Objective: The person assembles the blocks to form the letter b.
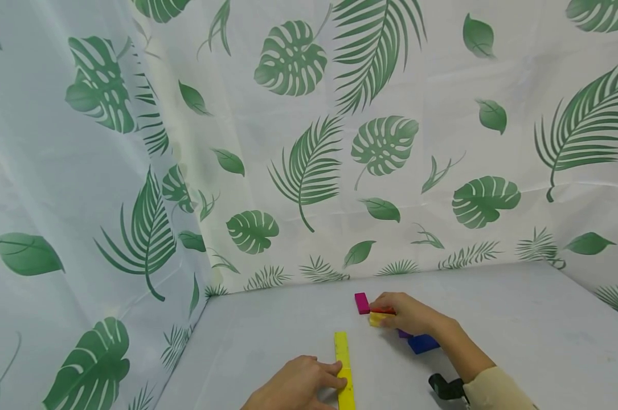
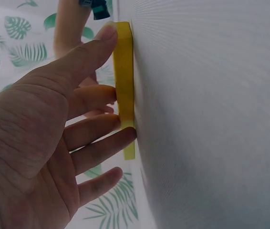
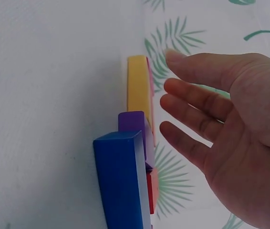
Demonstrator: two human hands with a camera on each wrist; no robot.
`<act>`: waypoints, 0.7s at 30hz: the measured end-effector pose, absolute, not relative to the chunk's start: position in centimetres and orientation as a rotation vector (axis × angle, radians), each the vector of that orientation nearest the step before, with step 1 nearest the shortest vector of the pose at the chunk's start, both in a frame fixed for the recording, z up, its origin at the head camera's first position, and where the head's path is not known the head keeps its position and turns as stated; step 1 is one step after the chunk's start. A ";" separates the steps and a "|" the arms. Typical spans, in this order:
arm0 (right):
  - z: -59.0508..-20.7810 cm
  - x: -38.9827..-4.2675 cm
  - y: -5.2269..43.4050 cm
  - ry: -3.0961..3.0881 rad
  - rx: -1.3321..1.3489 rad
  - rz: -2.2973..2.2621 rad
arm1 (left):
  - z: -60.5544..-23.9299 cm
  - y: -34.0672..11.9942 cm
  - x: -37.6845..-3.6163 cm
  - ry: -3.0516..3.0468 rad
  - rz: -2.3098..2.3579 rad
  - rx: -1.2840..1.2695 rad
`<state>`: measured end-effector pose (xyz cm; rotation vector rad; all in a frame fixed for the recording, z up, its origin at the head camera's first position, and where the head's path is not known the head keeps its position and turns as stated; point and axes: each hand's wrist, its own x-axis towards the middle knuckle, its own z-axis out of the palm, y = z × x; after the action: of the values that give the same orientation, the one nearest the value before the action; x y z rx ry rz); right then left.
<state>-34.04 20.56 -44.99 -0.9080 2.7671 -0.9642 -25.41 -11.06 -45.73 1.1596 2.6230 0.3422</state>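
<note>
A long yellow strip (image 1: 343, 356) made of flat blocks laid end to end lies on the table in the head view. My left hand (image 1: 298, 384) rests beside it; the fingertips touch its edge and top. From the left wrist, the thumb reaches the near end of the yellow bar (image 2: 124, 71), fingers mostly straight. My right hand (image 1: 411, 313) hovers over a cluster of blocks. The right wrist view has its fingers loosely extended, with a gap to the yellow block (image 3: 137, 86), purple block (image 3: 132, 121), blue block (image 3: 120, 181) and red block (image 3: 151, 191).
A magenta block (image 1: 361, 303) lies just beyond the right fingertips. The white table (image 1: 273, 330) ends at a leaf-printed curtain (image 1: 309, 171) behind and to the left. A black device (image 1: 446, 387) sits by the right wrist.
</note>
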 end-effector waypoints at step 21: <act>-45.4 -34.0 20.3 2.744 -0.880 -0.941 | -45.8 -11.0 -25.4 2.608 0.365 1.101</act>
<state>-33.97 20.30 -45.38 -0.8801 2.7443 -0.9412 -25.39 -10.99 -45.76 1.1014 2.6082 0.3655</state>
